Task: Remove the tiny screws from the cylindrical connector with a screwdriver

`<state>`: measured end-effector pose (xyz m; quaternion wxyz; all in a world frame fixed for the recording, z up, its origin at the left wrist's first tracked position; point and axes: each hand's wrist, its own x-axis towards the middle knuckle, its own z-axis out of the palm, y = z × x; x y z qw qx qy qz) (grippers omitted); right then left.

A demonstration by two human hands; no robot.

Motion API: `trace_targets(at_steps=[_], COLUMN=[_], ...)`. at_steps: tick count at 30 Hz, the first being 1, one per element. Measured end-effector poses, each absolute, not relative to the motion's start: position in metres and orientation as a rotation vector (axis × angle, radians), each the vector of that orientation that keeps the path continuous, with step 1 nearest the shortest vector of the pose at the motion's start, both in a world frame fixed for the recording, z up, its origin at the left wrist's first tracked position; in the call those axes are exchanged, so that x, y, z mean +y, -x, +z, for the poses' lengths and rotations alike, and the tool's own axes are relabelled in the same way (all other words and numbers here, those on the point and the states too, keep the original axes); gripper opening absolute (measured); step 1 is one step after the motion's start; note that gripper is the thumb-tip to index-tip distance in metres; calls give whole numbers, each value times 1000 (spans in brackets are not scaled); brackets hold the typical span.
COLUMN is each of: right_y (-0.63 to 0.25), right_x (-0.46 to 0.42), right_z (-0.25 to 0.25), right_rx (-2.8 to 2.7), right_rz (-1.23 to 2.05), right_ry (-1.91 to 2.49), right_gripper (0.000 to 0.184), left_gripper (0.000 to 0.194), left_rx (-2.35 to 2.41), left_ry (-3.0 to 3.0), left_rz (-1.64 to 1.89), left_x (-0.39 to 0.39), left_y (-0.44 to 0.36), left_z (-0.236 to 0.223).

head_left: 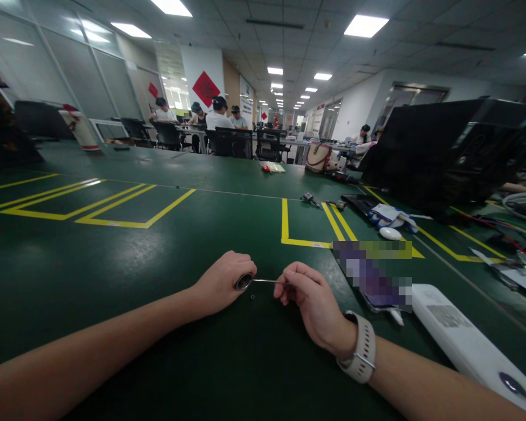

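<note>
Silver thin metal rod [265,281] runs sideways between hands on my feed: left hand [225,279] wraps dark-centred round metal part [244,282], right hand [309,298] pinches rod's right end.

Mesh chairs [232,144] and worktables [158,251] show an office.
</note>
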<state>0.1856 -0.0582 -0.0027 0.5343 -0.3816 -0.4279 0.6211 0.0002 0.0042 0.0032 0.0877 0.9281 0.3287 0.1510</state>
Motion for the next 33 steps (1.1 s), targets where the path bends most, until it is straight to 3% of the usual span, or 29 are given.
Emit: trace_targets(at_steps=[24, 29, 33], right_y=[-189, -190, -187], right_x=[-61, -66, -68], right_z=[-10, 1, 11], right_rx=[-1172, -1536, -1933], right_rz=[1281, 1098, 763], right_ry=[962, 973, 989], right_gripper=[19, 18, 15], left_gripper=[7, 7, 7], left_rx=[1086, 1153, 1144], left_ry=[-2661, -2620, -2642], left_rz=[433, 510, 556], left_x=[4, 5, 7], left_y=[1, 1, 0], left_z=[4, -2, -4])
